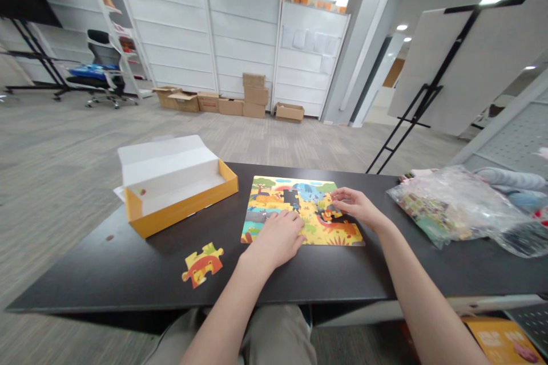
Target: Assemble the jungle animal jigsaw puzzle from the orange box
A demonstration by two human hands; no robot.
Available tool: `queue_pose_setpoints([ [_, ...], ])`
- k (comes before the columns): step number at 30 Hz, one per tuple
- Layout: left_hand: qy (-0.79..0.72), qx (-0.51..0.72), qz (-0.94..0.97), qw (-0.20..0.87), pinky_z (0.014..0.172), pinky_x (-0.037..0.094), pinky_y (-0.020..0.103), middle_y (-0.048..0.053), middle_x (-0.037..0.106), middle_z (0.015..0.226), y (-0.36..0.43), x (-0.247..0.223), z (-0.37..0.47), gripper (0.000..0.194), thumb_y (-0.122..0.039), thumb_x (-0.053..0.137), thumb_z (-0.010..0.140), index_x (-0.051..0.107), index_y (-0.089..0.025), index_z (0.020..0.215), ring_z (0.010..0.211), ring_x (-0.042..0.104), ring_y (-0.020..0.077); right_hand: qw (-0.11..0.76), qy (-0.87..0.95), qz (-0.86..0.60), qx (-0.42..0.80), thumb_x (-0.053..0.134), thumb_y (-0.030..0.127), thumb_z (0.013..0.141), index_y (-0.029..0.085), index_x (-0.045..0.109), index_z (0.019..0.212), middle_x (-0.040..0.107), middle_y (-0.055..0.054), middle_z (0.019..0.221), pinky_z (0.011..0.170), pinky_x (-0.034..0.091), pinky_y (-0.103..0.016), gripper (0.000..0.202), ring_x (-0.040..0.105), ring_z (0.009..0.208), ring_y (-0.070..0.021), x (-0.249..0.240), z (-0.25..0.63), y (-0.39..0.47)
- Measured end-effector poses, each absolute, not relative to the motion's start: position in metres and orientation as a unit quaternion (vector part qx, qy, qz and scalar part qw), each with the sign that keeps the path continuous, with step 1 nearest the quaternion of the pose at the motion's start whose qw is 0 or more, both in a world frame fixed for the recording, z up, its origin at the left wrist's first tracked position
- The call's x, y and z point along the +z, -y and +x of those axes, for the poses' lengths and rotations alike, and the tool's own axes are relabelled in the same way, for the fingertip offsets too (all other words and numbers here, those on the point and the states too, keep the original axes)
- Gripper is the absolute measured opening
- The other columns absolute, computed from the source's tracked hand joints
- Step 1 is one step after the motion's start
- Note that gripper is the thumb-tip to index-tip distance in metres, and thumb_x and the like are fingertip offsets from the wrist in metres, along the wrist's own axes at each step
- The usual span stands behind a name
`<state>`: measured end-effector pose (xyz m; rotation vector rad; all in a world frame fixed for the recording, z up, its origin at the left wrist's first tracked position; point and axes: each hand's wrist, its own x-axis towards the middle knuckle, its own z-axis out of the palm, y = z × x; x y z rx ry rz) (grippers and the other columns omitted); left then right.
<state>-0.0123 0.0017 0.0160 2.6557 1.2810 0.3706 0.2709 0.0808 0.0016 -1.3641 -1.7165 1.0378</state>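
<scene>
A colourful animal jigsaw puzzle (269, 199) lies flat on the black table, with a dark gap near its upper middle and another at its right side. My left hand (285, 234) rests palm down over the lower middle of the puzzle, fingers spread a little. At the right edge, my right hand (357, 206) has its fingertips bent onto a yellow puzzle piece beside the right gap; the hand hides part of it. A loose puzzle piece (203, 265) with a red and yellow animal face lies at the left, apart from both hands.
An opened yellow box (184, 205) with a white inside stands on the table (128, 274) at the left. Clear plastic bags (458, 202) of goods lie at the right. Beyond are cardboard boxes (231, 106), white shelving, an office chair (100, 63) and a board on a black stand.
</scene>
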Motion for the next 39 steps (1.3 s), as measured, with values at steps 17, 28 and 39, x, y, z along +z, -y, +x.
queue_pose_setpoints([
  [17,-0.428,0.129,0.889,0.095,0.099,0.048,0.041,0.010,0.067,0.115,-0.003,0.016,-0.017,0.019,-0.028,0.053,0.096,0.065,-0.017,0.106,0.111,0.061,0.0271,0.329,0.652,-0.540,0.419,0.082,0.056,0.067,0.018,0.067,0.093,0.072,-0.004,0.079,0.057,0.045,-0.026,0.049,0.062,0.067,-0.0150,0.011,0.282,-0.076],
  [28,-0.433,0.120,0.887,0.107,0.098,0.048,0.042,0.011,0.067,0.117,-0.001,0.019,-0.017,0.021,-0.030,0.051,0.097,0.065,-0.019,0.108,0.113,0.061,0.0277,0.297,0.655,-0.586,0.373,0.083,0.066,0.060,0.019,0.070,0.088,0.072,-0.005,0.075,0.056,0.047,-0.028,0.056,0.061,0.064,-0.0168,0.003,0.319,-0.082],
  [39,-0.432,0.118,0.888,0.107,0.098,0.049,0.044,0.011,0.067,0.118,-0.002,0.019,-0.016,0.022,-0.029,0.050,0.097,0.065,-0.018,0.108,0.113,0.061,0.0280,0.253,0.675,-0.591,0.364,0.089,0.047,0.054,0.018,0.077,0.093,0.071,-0.004,0.080,0.052,0.042,-0.025,0.049,0.054,0.060,-0.0128,0.012,0.312,-0.076],
])
